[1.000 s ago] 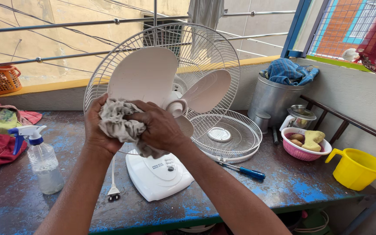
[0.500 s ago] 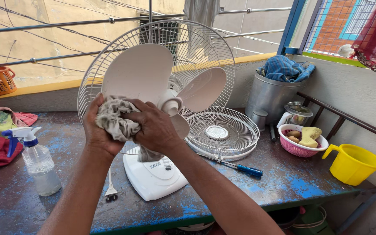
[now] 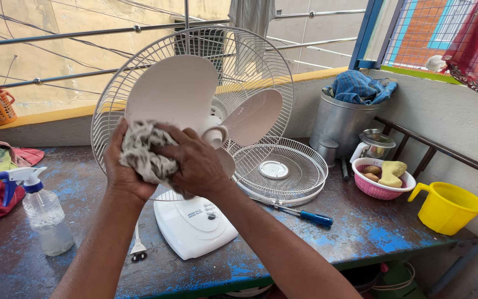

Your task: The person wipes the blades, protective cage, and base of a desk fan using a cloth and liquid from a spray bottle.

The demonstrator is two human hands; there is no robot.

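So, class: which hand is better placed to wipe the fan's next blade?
Probably the right hand: it presses the rag closest to the right-side blade; the left hand only backs it.

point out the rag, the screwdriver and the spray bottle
rag (image 3: 139, 149), head view, on the crumpled cloth between both hands
screwdriver (image 3: 316, 218), head view, on its blue handle
spray bottle (image 3: 48, 221), head view, on its clear body

Both forearms are bare up to the frame's edge, no sleeves showing; the left hand (image 3: 124, 171) and right hand (image 3: 197, 163) wear no gloves, rings or watch.
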